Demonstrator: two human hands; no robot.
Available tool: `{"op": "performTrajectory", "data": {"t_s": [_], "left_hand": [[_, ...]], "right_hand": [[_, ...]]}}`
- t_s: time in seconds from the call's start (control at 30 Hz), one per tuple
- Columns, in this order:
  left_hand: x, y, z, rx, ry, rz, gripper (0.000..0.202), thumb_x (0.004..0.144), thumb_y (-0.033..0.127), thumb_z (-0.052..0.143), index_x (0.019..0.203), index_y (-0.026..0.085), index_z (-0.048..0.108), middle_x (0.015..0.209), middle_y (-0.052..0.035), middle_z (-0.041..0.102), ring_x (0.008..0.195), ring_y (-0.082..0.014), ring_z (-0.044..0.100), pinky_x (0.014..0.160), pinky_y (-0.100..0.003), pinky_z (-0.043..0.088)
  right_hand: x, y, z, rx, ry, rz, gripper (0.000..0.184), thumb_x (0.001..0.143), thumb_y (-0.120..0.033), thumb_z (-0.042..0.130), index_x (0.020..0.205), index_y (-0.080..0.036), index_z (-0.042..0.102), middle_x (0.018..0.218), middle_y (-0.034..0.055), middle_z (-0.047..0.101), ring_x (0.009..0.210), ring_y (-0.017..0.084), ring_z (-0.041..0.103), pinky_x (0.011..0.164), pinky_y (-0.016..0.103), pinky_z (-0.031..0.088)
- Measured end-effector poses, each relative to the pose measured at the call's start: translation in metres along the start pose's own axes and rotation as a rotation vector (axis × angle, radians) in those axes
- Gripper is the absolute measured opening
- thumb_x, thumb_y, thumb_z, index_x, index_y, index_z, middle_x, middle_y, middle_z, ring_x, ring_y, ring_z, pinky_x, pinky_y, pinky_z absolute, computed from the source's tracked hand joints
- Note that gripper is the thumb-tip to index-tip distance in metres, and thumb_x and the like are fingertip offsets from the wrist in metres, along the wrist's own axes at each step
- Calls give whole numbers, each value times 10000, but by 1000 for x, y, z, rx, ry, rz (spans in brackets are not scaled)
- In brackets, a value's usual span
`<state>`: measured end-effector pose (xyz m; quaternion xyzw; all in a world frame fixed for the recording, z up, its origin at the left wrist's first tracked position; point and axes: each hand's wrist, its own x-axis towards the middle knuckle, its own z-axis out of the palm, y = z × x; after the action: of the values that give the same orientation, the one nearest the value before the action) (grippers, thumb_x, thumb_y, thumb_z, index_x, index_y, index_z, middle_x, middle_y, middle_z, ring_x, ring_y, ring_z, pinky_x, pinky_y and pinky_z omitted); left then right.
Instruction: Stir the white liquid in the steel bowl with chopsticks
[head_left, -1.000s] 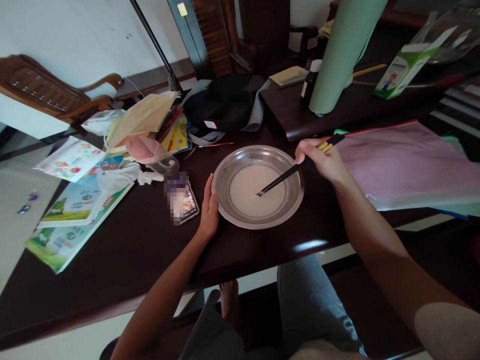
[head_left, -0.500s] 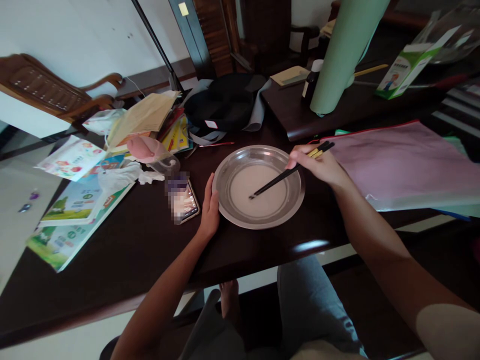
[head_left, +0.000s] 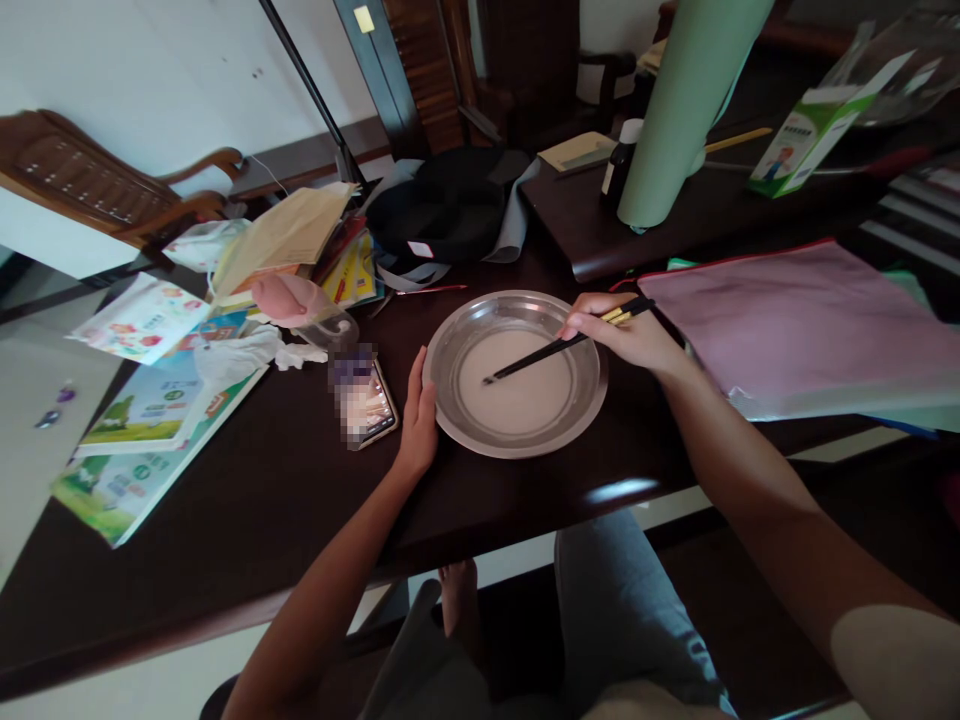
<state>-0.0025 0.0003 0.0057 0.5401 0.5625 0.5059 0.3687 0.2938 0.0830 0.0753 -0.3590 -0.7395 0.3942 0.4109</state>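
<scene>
A round metal dish with a pale, milky liquid in its bottom sits on the dark wooden table. My right hand is closed on a pair of black chopsticks with yellow tops; their tips dip into the liquid left of the dish's middle. My left hand rests flat against the dish's left rim, fingers together and stretched out, holding nothing.
A phone lies just left of my left hand. Books, papers and tissue crowd the table's left. A black bag lies behind the dish, a pink folder to the right, a green roll and a small bottle farther back.
My right hand has shifted left along the far rim, and the chopstick tips have swept leftward through the liquid. My left hand and the dish stay put.
</scene>
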Motion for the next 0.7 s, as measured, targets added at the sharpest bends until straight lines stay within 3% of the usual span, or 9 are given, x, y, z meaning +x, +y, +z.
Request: {"op": "performTrajectory", "data": {"t_s": [0.2, 0.4, 0.47, 0.6, 0.7], "left_hand": [[0, 0, 0, 10, -1, 20, 603, 943, 541, 429, 1488, 289, 368, 1605, -37, 324, 1484, -232, 287, 1235, -413, 185], [0, -1, 0, 20, 1, 14, 601, 944, 539, 429, 1487, 291, 367, 1606, -35, 322, 1485, -228, 286, 1236, -415, 178], [0, -1, 0, 17, 1, 11, 593, 943, 541, 427, 1484, 302, 371, 1605, -29, 324, 1485, -227, 286, 1235, -417, 180], [0, -1, 0, 12, 0, 11, 590, 945, 537, 428, 1485, 305, 370, 1608, -25, 317, 1488, -224, 278, 1237, -419, 173], [0, -1, 0, 13, -1, 6, 583, 949, 527, 423, 1486, 307, 367, 1607, -24, 319, 1488, -223, 280, 1237, -421, 173]], "right_hand": [[2, 11, -9, 82, 270, -18, 434, 893, -493, 573, 563, -218, 636, 593, 4, 621, 620, 141, 572, 668, 297, 427], [-1, 2, -1, 36, 4, -12, 358, 875, -503, 594, 690, -220, 711, 720, 22, 685, 711, 157, 622, 688, 296, 442], [0, 2, -2, -8, 28, -20, 331, 868, -503, 606, 723, -227, 717, 735, 22, 684, 728, 162, 625, 692, 299, 444], [1, 10, -10, 25, 237, -17, 402, 882, -512, 581, 603, -234, 663, 623, 9, 624, 652, 154, 589, 683, 310, 437], [0, 9, -9, 86, 194, -12, 441, 893, -521, 558, 570, -233, 647, 609, 11, 624, 638, 155, 586, 676, 316, 436]]}}
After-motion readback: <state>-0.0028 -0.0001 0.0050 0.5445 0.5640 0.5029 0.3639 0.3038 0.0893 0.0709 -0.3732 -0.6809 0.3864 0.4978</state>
